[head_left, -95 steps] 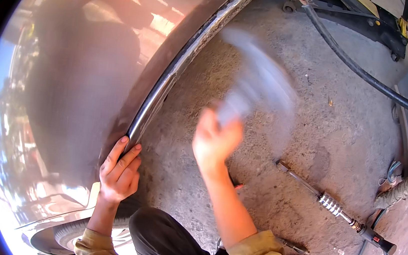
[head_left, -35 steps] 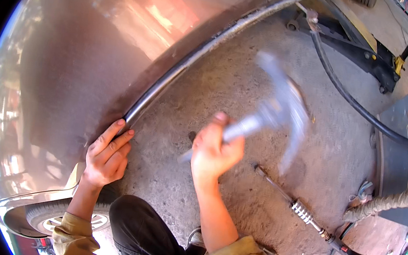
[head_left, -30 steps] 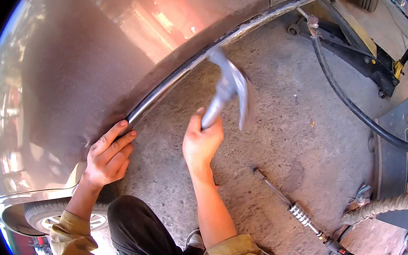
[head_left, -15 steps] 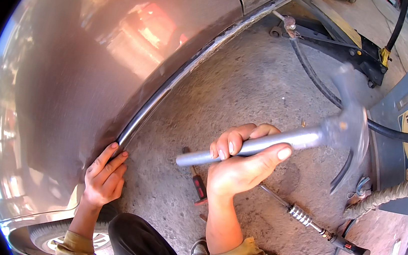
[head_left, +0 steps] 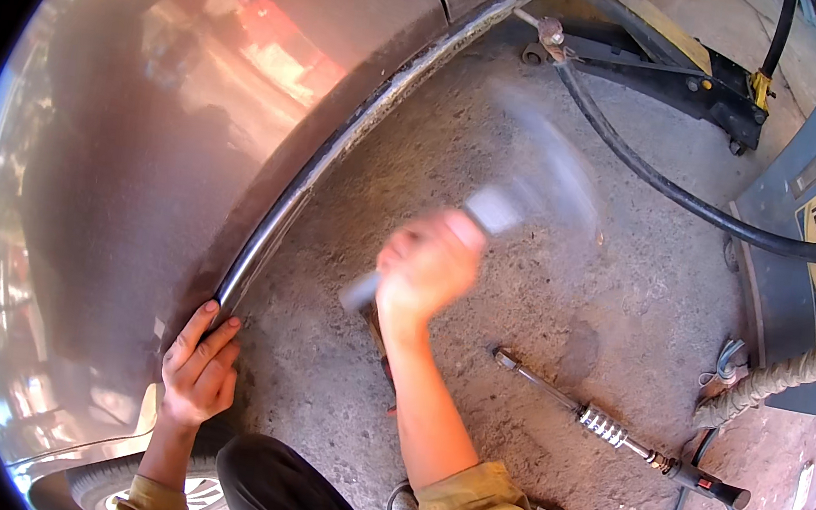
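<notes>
My right hand (head_left: 432,263) is wrapped round the grey metal handle of a claw hammer (head_left: 494,207), raised over the floor to the right of the car. Its head and claw are smeared by motion. My left hand (head_left: 198,372) rests at the lower edge of a brown car panel (head_left: 130,223). Its index and middle fingertips lie on the near end of the dark, shiny sill edge (head_left: 251,262), other fingers bent in; the thumb is hidden. Farther along, that edge looks rough and scraped. The hammer is apart from the car.
A spring-bodied tool (head_left: 600,428) with a cable lies on the concrete floor (head_left: 364,200). At right stand a grey-blue cabinet (head_left: 792,329) and a wrapped hose (head_left: 786,379). A black cable (head_left: 657,188) runs to a clamp (head_left: 551,32) near a floor jack (head_left: 689,86). A wheel (head_left: 115,489) is at lower left.
My right hand has swung the hammer left and slightly up, toward the car. My left hand keeps its place on the sill edge. The whole view has shifted slightly.
</notes>
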A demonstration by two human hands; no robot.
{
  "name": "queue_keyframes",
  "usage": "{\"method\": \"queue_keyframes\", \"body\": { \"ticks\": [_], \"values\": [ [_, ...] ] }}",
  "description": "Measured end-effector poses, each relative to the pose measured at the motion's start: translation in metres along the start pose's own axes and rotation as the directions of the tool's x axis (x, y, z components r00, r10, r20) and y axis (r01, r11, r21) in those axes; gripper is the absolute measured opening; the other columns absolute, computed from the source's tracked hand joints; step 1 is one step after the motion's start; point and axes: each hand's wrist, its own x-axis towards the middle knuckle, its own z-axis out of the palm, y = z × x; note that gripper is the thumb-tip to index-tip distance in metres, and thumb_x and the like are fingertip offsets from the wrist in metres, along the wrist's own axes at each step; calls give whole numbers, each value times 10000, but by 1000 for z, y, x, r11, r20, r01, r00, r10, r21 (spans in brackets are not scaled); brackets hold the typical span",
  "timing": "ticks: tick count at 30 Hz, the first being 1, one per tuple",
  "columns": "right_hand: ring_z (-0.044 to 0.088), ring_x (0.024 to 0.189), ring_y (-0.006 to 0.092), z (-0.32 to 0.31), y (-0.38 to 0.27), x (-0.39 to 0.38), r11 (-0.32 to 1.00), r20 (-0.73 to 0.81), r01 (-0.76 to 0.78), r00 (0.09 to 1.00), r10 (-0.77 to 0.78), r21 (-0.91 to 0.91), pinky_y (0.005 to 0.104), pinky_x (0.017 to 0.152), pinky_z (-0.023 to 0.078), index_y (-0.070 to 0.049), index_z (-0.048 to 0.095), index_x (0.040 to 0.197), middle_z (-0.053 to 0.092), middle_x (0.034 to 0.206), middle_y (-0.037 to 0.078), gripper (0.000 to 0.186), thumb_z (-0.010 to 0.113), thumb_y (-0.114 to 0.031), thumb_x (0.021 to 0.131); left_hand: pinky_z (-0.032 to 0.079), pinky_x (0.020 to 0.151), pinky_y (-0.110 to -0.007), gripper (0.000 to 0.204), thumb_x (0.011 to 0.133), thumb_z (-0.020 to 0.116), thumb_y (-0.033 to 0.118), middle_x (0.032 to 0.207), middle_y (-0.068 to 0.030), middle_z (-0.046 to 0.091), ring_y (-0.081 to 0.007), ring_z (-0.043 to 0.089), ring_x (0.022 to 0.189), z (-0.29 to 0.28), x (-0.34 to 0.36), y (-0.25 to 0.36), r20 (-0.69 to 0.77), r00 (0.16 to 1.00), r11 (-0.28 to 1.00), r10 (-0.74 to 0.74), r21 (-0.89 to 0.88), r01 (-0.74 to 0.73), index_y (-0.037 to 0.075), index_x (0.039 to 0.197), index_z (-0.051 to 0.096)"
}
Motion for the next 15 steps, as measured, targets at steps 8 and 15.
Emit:
{"method": "queue_keyframes", "body": {
  "ticks": [8,15],
  "values": [
    [406,457,80,5,-49,-16,964,-132,161,982,-134,213,227,394,334,-56,425,868,403,600,-29,574,425,-614,998,564,920,-442,117,723,574,-59,1025,-172,720,-425,620,1159,-7,1,1,2,1000,999,-1,42,1,-50,803,660],
    [494,523,97,-3,-9,3,951,82,-74,991,103,-299,276,479,381,-20,545,938,497,625,-8,474,464,-477,1038,555,934,-440,112,718,576,-50,1019,-169,720,-421,624,1156,-5,1,0,13,1000,999,5,46,-6,-47,792,660]
  ]
}}
